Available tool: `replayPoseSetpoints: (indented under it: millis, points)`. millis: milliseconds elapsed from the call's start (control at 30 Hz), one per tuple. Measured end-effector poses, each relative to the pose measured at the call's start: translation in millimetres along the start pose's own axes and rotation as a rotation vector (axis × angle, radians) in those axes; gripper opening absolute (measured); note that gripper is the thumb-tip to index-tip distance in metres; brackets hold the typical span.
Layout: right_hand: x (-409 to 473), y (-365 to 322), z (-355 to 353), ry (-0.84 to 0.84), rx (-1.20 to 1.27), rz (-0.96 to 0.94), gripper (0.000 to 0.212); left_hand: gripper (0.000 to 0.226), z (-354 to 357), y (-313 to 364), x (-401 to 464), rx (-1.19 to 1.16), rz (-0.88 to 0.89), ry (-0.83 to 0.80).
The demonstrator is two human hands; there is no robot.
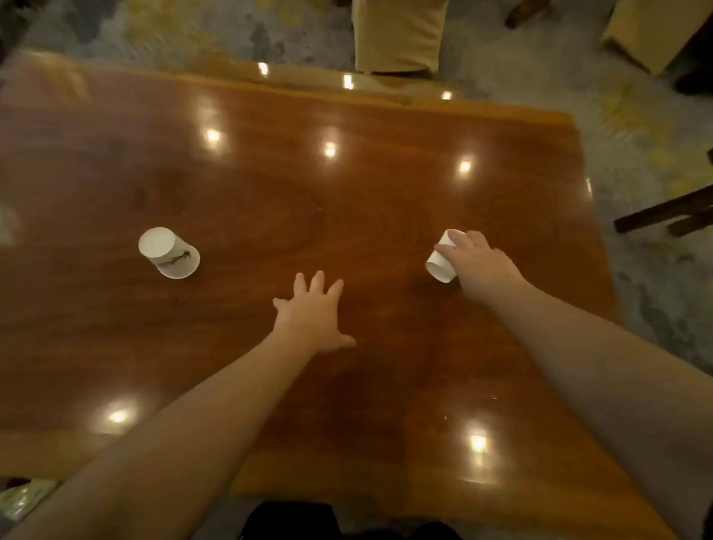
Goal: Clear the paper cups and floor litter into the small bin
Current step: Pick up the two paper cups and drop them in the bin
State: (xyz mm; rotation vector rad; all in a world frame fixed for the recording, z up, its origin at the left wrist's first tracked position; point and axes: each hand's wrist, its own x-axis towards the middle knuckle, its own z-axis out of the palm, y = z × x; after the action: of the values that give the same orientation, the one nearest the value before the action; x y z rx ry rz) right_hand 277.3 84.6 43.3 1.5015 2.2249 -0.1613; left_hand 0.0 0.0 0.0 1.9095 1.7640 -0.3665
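Two white paper cups are on a glossy wooden table (pixel 280 216). The left paper cup (pixel 169 253) stands upside down with a dark mark on its side. My left hand (pixel 312 314) hovers flat with fingers spread, to the right of that cup and apart from it. On the table's right side, my right hand (pixel 477 262) wraps around the right paper cup (pixel 441 258), which is tilted on its side. No bin is in view.
Patterned carpet surrounds the table. A chair with a yellow cover (pixel 400 21) stands at the far edge, another covered chair (pixel 661 17) at the far right. Dark wooden chair legs (pixel 685 208) lie right of the table. A pale piece of litter (pixel 20 499) lies on the floor, lower left.
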Motion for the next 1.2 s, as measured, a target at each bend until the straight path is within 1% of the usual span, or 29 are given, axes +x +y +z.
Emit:
replayPoseSetpoints:
  millis: [67, 133, 233, 333, 433, 567, 600, 667, 800, 867, 933, 1000, 1067, 1133, 1200]
  points:
    - [7.8, -8.0, -2.7, -0.009, -0.008, 0.055, 0.09, 0.124, 1.7, -12.4, 5.9, 0.017, 0.015, -0.113]
    - [7.2, -13.0, 0.5, -0.007, -0.063, 0.085, 0.086, 0.128, 10.7, -18.1, 8.7, 0.055, 0.039, -0.162]
    - [10.6, -30.5, -1.0, -0.025, -0.091, 0.125, 0.077, 0.129, 23.4, -31.9, 12.4, 0.052, 0.088, -0.135]
    - [6.9, -55.0, -8.8, -0.081, -0.023, 0.196, 0.068, 0.126, 20.4, -37.2, 9.1, 0.035, 0.129, -0.125]
    - [4.4, -89.7, -17.6, -0.144, 0.093, 0.198, 0.071, 0.115, 3.2, -42.9, 3.9, 0.017, 0.17, -0.155]
    - [6.4, -140.2, -28.9, -0.122, 0.193, 0.133, 0.072, 0.087, -24.1, -74.4, -7.3, -0.132, 0.164, -0.195]
    - [7.7, -151.9, -32.1, -0.121, 0.214, 0.12, 0.072, 0.082, -30.3, -85.9, -11.6, -0.158, 0.155, -0.179]
    - [10.8, -174.8, -39.8, -0.117, 0.259, 0.091, 0.072, 0.075, -41.8, -111.0, -23.2, -0.146, 0.154, -0.09]
    - [18.8, -210.4, -56.0, -0.072, 0.288, 0.026, 0.07, 0.065, -56.7, -164.2, -43.1, -0.028, 0.152, 0.241]
    - [22.5, -224.6, -63.9, -0.033, 0.303, -0.007, 0.068, 0.064, -64.2, -189.7, -47.6, 0.009, 0.088, 0.406]
    - [26.7, -237.2, -70.3, -0.005, 0.313, -0.035, 0.065, 0.067, -72.7, -213.3, -48.7, 0.013, -0.002, 0.493]
    - [31.2, -247.7, -75.8, 0.011, 0.317, -0.062, 0.064, 0.072, -79.7, -231.5, -45.9, -0.041, -0.088, 0.485]
    - [35.6, -257.1, -80.5, 0.027, 0.314, -0.086, 0.064, 0.078, -83.0, -243.5, -40.0, -0.102, -0.143, 0.438]
    - [39.2, -265.0, -83.7, 0.042, 0.307, -0.106, 0.062, 0.082, -82.3, -250.2, -33.4, -0.154, -0.154, 0.39]
    - [41.0, -270.6, -85.7, 0.052, 0.295, -0.127, 0.061, 0.079, -79.9, -251.9, -28.6, -0.2, -0.144, 0.36]
